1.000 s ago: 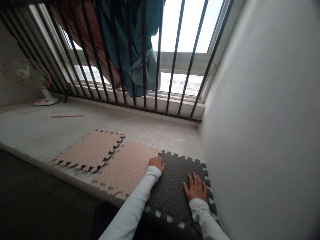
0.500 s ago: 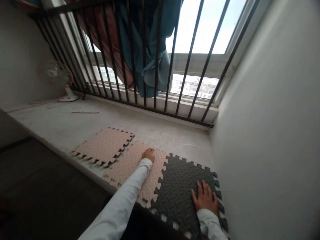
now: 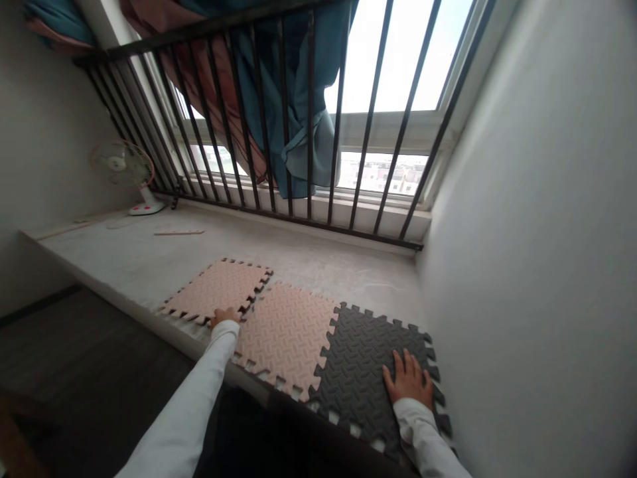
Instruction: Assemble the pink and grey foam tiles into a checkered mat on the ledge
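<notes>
My left hand [image 3: 225,317] is at the near right corner of the left pink foam mat tile [image 3: 219,289], its fingers apart over the tile's toothed edge. Whether the fingertips press on it, I cannot tell. A second pink foam tile [image 3: 291,335] lies in the middle, with a narrow gap between it and the left one. Its right edge meets the dark grey foam tile [image 3: 358,365], teeth interlocked. Flat on the grey tile near its right edge rests my right hand [image 3: 411,382], fingers spread.
The tiles lie on a pale raised ledge [image 3: 114,249] beside a dark floor [image 3: 124,358]. Black metal railing [image 3: 286,216] runs along the window, with curtains [image 3: 298,133] behind it. A fan [image 3: 144,202] and a thin strip [image 3: 179,233] are at left. A white wall [image 3: 522,265] rises at right.
My left hand has moved left from the middle pink tile to the left tile's near corner. My right hand stays on the grey tile. The view has shifted slightly.
</notes>
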Demonstrator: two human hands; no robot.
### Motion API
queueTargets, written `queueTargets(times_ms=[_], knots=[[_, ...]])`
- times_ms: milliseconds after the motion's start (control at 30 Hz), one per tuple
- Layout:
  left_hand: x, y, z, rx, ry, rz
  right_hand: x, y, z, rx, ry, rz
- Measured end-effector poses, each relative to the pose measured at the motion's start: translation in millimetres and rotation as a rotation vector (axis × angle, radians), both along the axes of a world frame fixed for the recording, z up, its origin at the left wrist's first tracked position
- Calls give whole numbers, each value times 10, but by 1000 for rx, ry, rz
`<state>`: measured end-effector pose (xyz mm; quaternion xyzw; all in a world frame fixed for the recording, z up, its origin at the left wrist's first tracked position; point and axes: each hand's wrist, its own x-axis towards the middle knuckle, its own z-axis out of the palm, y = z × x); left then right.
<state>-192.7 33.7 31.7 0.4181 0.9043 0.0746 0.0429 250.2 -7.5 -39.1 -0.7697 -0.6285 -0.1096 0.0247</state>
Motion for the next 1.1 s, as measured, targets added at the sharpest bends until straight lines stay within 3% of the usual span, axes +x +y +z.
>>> queueTargets(times_ms=[100, 167, 300, 400, 467, 533, 567, 633, 700, 767, 933, 1100], knots=[[68, 183, 170, 95, -53, -77, -3, -9, 12, -18, 23, -8], [243, 330, 275, 176, -89, -139, -4, -12, 2, -10, 39, 1], [1052, 433, 409, 321, -145, -253, 20, 23, -82, 49, 103, 39], [1915, 195, 420, 481, -291, -453, 110, 80, -145, 171, 214, 45], [2395, -66, 373, 495, -450, -790, 219, 98, -160, 332, 313, 13], [2646, -321, 278, 399, -524, -1012, 330, 75, -153, 514, 389, -36], [2672, -426, 215, 300, -511, -1025, 366, 48, -144, 581, 407, -53], [2560, -576, 65, 75, -380, -882, 359, -23, -120, 608, 392, -45], [2340, -658, -93, -128, -205, -640, 221, -82, -89, 485, 323, 11], [2144, -704, -226, -228, -95, -497, -19, -88, -44, 276, 229, 45], [2046, -757, -333, -234, -36, -494, -527, 200, 152, -174, 134, -76], [2127, -727, -332, -309, 12, -451, -509, 684, 328, -274, 204, -165]])
